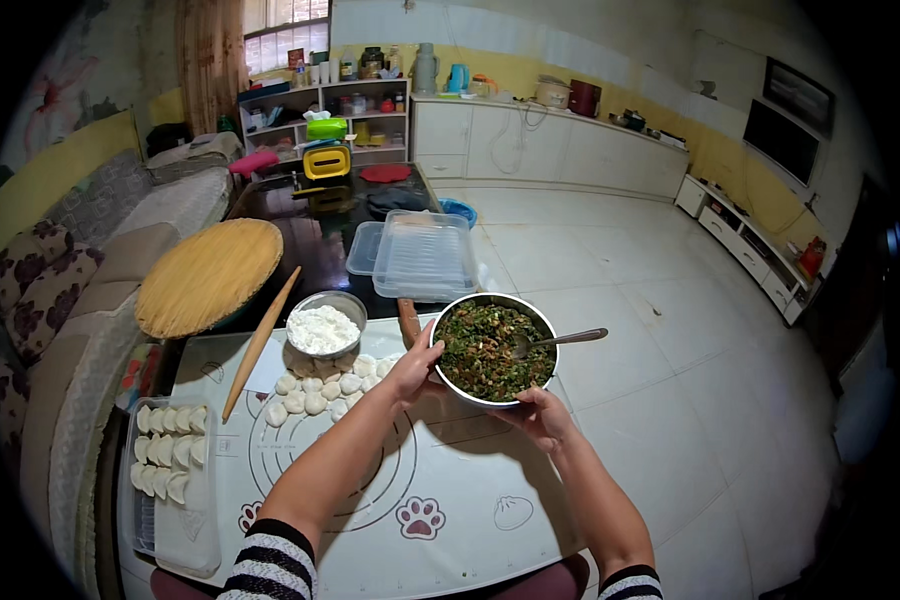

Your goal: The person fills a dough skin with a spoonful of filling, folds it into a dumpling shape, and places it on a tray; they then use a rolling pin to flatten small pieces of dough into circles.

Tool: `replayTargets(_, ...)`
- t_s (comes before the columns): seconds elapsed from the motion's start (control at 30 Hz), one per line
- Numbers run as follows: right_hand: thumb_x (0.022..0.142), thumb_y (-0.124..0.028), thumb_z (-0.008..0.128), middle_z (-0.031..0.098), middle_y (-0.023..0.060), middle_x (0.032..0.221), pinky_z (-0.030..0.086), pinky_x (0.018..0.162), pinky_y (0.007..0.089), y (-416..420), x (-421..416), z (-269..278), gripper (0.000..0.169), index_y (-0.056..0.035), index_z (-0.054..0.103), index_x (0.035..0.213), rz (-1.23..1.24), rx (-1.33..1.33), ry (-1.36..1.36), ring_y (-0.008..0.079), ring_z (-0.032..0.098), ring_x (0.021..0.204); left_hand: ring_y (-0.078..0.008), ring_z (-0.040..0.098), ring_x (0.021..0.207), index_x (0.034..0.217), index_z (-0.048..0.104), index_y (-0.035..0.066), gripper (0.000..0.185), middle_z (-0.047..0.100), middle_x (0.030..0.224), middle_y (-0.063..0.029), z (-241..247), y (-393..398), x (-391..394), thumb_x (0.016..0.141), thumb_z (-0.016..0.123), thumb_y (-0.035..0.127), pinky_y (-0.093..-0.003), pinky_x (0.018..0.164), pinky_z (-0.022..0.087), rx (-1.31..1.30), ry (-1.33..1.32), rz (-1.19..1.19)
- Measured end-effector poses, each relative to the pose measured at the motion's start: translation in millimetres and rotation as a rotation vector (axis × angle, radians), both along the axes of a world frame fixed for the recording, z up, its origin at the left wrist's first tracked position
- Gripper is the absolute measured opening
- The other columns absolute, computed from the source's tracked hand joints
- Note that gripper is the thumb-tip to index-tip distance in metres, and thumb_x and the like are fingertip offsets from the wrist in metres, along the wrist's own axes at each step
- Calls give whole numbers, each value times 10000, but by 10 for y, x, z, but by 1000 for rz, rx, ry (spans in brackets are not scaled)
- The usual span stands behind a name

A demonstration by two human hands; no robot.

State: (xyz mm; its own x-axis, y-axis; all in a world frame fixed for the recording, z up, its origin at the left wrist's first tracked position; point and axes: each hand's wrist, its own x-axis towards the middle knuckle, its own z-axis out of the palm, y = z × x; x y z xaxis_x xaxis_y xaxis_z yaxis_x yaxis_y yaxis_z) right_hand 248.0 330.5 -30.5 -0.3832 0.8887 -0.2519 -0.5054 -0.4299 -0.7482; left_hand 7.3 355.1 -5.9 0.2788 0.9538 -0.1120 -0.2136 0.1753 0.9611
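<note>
Between my two hands is a round bowl (496,349) of chopped green filling, with a metal spoon (570,337) resting in it and its handle over the right rim. My left hand (414,373) grips the bowl's left side, thumb on the rim. At the near right rim, my right hand (540,420) holds it too. Small floured dough pieces (315,403) lie on the white printed pastry mat (465,487), left of my left hand. Behind them stands a metal bowl of flour (322,330). Rows of folded dumplings (166,450) sit in a clear plastic tray (214,517) at the left.
A wooden rolling pin (261,345) lies aslant near the flour. Farther back are a round woven lid (210,277), stacked clear plastic containers (425,255) and a yellow box (327,161) on the dark table. A sofa (97,322) runs along the left; tiled floor (667,420) is at the right.
</note>
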Motion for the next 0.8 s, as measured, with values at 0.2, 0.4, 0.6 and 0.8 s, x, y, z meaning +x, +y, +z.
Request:
replayTargets(0.2, 796, -56, 536, 544, 175, 1141, 538, 899, 446, 153, 20, 10, 392, 39, 453, 1167, 14, -48, 38, 297, 568, 1046, -249, 522, 1115, 1469, 97, 305, 598, 427, 1334, -77, -140, 81, 26, 971, 421, 371, -454, 729, 546, -150, -132, 52)
replayTargets(0.4, 786, -66, 544, 555, 194, 1130, 523, 908, 499, 199, -48, 0, 371, 55, 472, 1129, 26, -60, 50, 320, 567, 1051, -178, 450, 1166, 1400, 344, 215, 499, 417, 1343, 0, -288, -100, -148, 953, 440, 417, -330, 794, 515, -127, -126, 144)
replayTargets(0.6, 841, -101, 536, 549, 189, 1115, 549, 876, 473, 138, 35, -14, 280, 38, 497, 1080, -5, -90, 61, 321, 557, 1054, -127, 514, 1073, 1287, 490, 68, 425, 527, 1224, -38, -240, -782, -955, 898, 586, 210, -263, 827, 475, 122, 372, 314)
replayTargets(0.8, 858, -136, 546, 553, 135, 1123, 514, 916, 475, 139, -131, -102, 280, -23, 514, 1113, -88, -60, 89, 288, 559, 1051, -262, 547, 1036, 1200, 518, -4, 427, 529, 1185, -160, -793, -1020, -2573, 802, 640, 90, -340, 859, 455, 170, 681, 951)
